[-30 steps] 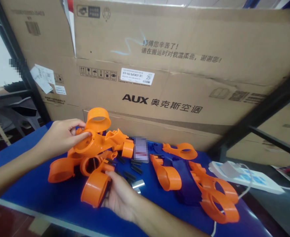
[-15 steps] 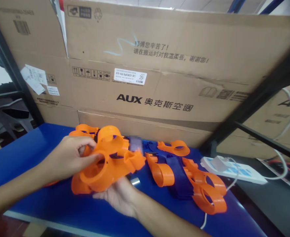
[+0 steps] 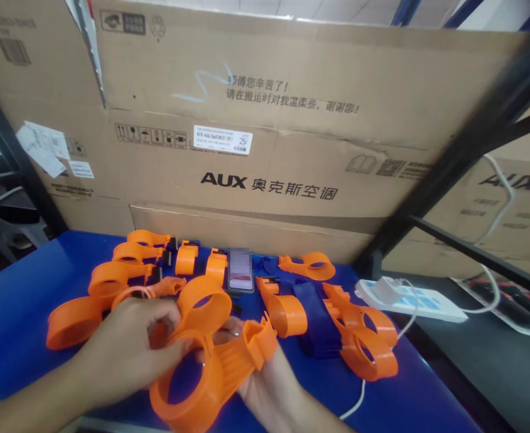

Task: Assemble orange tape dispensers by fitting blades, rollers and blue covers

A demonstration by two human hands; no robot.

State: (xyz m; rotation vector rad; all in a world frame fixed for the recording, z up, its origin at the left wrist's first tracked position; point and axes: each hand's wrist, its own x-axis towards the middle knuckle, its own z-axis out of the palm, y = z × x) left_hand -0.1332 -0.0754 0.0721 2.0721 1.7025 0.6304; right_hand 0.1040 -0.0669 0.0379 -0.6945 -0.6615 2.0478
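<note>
Both hands hold orange plastic tape dispensers (image 3: 229, 367), with two rings and a ribbed arm ending in a toothed mouth. My left hand (image 3: 134, 343) pinches the rings between thumb and fingers. Behind and below the arm, my right hand (image 3: 274, 385) grips it from the right; its fingers are partly hidden. Something small and shiny shows by the right fingers, too small to name. More orange dispensers (image 3: 107, 279) lie in a row at the left, some with dark ends. Others (image 3: 287, 316) lie to the right, beside a stack of dark blue flat pieces (image 3: 314, 319).
A phone (image 3: 240, 276) stands at the back of the blue table (image 3: 21, 270). Behind it rises a large cardboard sheet (image 3: 265, 120). A white power strip (image 3: 420, 300) with a plug and cable lies at the right, near a black shelf post (image 3: 431, 198).
The held dispensers have come down and nearer, and turned so their toothed mouth points up right. The right hand has moved to the right. The view has shifted, showing more of the left row.
</note>
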